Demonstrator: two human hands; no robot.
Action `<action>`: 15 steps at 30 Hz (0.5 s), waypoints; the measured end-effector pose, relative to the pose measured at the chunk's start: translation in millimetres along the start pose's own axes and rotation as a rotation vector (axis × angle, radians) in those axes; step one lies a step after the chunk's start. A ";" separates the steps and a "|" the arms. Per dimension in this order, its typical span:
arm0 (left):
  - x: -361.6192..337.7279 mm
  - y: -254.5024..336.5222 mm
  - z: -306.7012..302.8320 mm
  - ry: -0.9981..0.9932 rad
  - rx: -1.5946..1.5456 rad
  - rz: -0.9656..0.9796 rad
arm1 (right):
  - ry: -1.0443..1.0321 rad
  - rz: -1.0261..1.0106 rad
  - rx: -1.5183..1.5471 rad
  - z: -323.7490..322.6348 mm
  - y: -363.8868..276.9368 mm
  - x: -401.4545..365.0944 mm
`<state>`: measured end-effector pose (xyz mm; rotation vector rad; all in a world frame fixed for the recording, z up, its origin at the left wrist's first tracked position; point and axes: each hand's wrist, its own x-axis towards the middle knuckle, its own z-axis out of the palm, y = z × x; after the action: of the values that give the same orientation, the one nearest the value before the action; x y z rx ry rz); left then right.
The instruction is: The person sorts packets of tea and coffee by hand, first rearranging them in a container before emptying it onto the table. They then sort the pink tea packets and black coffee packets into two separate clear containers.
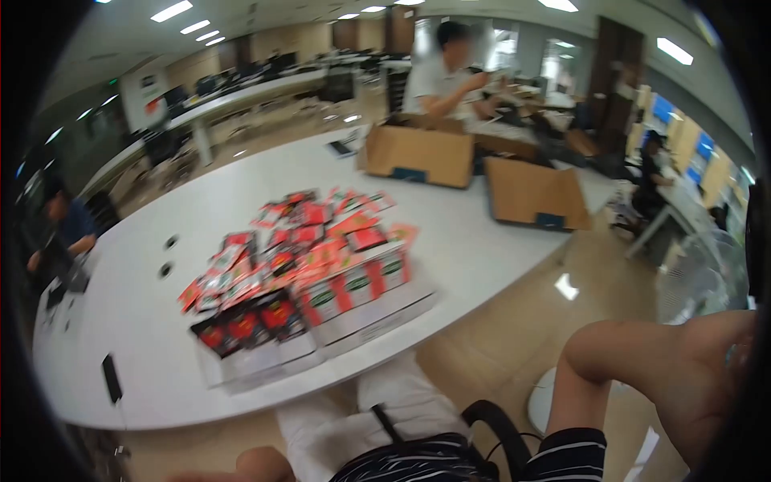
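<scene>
Near the table's front edge stand two clear holders side by side; the left one (265,363) has black-and-red packets (253,321) and the right one (377,319) has red-and-white packets (357,285). Behind them lies a loose heap of red, white and black packets (309,233). My right hand (723,361) is raised close to the camera at the right edge, away from the packets; its fingers cannot be made out. Low in the view, below the table edge, my left hand (253,464) shows only in part, with its fingers hidden.
Two open cardboard boxes (422,153) (534,191) stand at the table's far side. A black phone-like object (112,377) lies at the left front. One person (442,80) is beyond the boxes, another (68,217) at the left. A fan (699,277) stands at the right.
</scene>
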<state>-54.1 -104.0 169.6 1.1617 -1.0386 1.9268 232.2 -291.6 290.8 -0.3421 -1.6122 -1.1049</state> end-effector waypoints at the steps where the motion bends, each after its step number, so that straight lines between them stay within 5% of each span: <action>1: -9.2 -15.6 -4.5 0.070 -0.026 -0.120 | -0.014 -0.018 -0.043 -7.7 -4.9 8.0; 4: -29.8 -70.5 12.9 0.368 -0.142 -0.496 | -0.048 -0.055 -0.187 -28.0 -23.6 31.4; 7: -30.4 -108.1 38.0 0.154 -0.387 -0.845 | -0.092 -0.080 -0.318 -38.1 -44.6 47.9; 10: -22.5 -113.6 68.3 0.250 -0.910 -0.967 | -0.107 -0.072 -0.393 -39.8 -56.8 53.5; 15: -35.4 -109.6 120.0 0.043 -1.468 -1.202 | -0.136 -0.055 -0.454 -43.0 -70.5 62.1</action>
<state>98.1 -161.1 204.7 0.5129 -0.9652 0.0413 186.3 -382.0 310.4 -0.6856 -1.4825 -1.5173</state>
